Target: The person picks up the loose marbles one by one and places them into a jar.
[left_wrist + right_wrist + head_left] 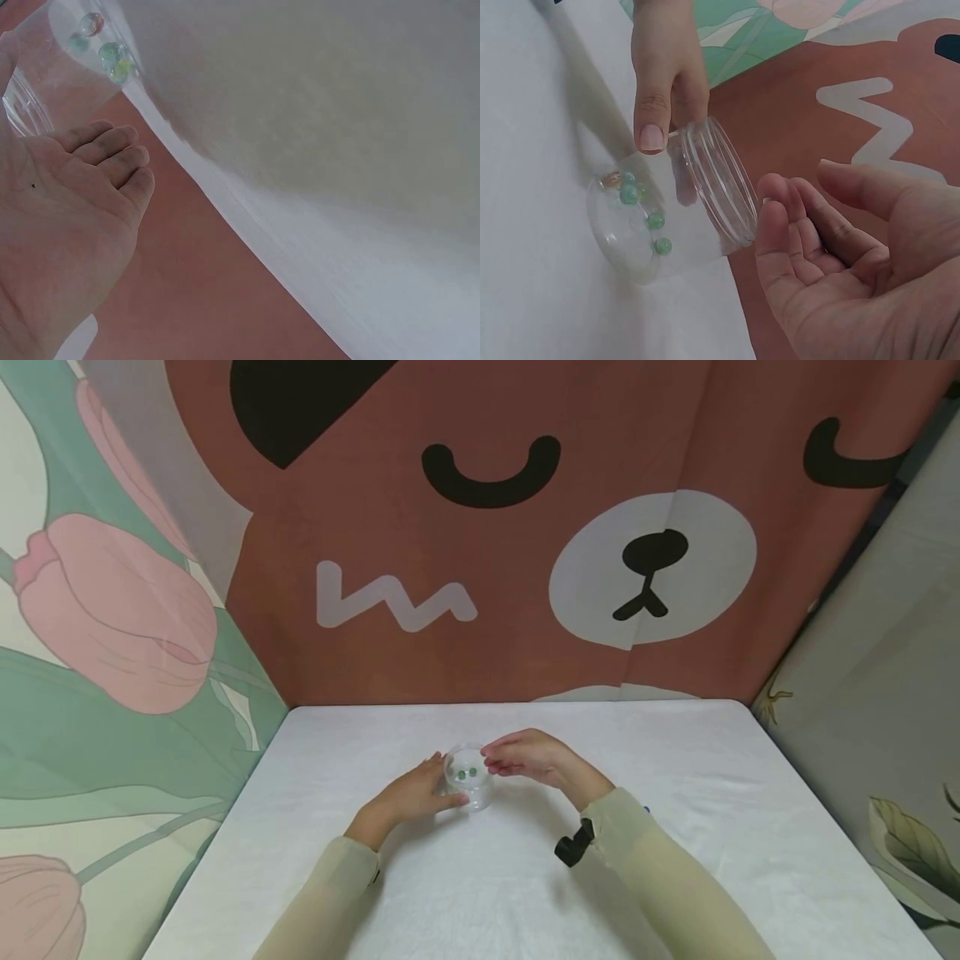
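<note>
A clear jar [697, 225] with a threaded rim stands upright on the white table, its mouth uncovered. Several marbles [655, 220], mostly green, lie on its bottom; one looks brownish. My left hand [412, 793] holds the jar from the left, thumb on the near side and fingers behind it. In the left wrist view, that palm [67, 202] shows beside the jar. At the right of the rim hovers my right hand [532, 757], thumb apart and fingers loosely bent. In the right wrist view, nothing shows between its fingers [772, 232].
A white cloth covers the table [675, 743]. A small blue thing [647, 809], mostly hidden, peeks out past the right sleeve. On the right wrist sits a black device [574, 843]. Printed curtains [495, 660] hang behind the table and at both sides.
</note>
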Available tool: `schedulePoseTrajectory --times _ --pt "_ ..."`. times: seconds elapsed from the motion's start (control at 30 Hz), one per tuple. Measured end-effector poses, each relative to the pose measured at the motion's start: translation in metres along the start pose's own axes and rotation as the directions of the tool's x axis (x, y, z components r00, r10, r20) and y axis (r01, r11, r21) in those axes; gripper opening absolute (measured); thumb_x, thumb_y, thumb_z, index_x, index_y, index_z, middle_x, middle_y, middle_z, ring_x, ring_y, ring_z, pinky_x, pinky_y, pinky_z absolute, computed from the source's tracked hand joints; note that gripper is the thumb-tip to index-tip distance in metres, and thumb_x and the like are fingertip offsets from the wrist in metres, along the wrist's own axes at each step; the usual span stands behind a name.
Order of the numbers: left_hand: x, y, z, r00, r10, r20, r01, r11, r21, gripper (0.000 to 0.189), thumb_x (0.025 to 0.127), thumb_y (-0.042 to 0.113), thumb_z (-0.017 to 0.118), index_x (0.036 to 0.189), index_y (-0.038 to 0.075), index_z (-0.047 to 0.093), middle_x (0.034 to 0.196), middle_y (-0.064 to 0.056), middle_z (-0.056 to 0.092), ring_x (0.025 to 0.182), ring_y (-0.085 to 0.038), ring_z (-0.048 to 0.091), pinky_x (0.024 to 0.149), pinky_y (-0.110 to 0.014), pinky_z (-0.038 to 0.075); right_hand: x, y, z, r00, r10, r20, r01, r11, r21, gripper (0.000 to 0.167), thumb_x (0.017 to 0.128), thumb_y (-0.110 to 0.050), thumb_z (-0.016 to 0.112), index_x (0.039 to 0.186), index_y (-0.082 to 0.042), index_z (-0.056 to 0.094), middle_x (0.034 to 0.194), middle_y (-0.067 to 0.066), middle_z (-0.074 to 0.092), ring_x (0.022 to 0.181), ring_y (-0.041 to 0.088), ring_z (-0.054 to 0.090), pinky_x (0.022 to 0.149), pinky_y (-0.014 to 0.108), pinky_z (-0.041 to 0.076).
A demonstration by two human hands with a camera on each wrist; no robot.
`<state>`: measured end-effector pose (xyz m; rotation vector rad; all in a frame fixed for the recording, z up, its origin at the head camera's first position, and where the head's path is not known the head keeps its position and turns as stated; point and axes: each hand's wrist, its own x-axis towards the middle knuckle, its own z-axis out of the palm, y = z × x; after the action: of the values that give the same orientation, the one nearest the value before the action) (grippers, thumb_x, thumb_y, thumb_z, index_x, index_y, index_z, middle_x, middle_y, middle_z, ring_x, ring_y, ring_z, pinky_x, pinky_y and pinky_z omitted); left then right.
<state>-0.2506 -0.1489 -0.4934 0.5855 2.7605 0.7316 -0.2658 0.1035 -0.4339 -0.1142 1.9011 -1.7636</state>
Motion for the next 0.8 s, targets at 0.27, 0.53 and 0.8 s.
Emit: schedulePoseTrajectory --times 0.27,0.53,0.8 --pt "0.0 -0.001 0.0 1.0 -0.002 -0.001 0.002 1.0 0.008 0.098 0.088 0.067 0.066 0.161 0.013 0.03 0.164 -0.021 0.026 0.153 -0.036 0.024 0.12 -0.059 0.027 -0.005 0.001 -0.013 1.0 0.02 0.019 -0.02 1.0 0.015 0.031 0.101 -0.012 0.062 0.124 0.009 0.063 0.113 0.023 0.071 0.088 0.019 0.072 0.09 0.036 0.059" --pt "0.001 -0.002 0.001 0.999 -0.039 0.007 0.038 0.999 0.012 0.102 0.088 0.068 0.065 0.161 0.008 0.027 0.165 -0.02 0.024 0.153 -0.037 0.024 0.121 -0.056 0.025 -0.022 0.008 -0.034 0.999 0.05 0.009 -0.05 0.998 0.028 0.039 0.102 -0.016 0.06 0.13 0.011 0.058 0.104 0.015 0.076 0.088 0.02 0.075 0.085 0.034 0.061" --pt "0.0 -0.002 0.001 1.0 -0.029 0.009 0.029 0.999 0.018 0.103 0.088 0.07 0.063 0.161 0.008 0.025 0.166 -0.02 0.022 0.153 -0.036 0.022 0.122 -0.055 0.024 -0.048 0.021 -0.067 0.997 0.063 -0.043 -0.064 0.998 -0.015 0.041 0.102 -0.019 0.062 0.131 0.009 0.059 0.104 0.015 0.076 0.087 0.02 0.076 0.08 0.031 0.061"
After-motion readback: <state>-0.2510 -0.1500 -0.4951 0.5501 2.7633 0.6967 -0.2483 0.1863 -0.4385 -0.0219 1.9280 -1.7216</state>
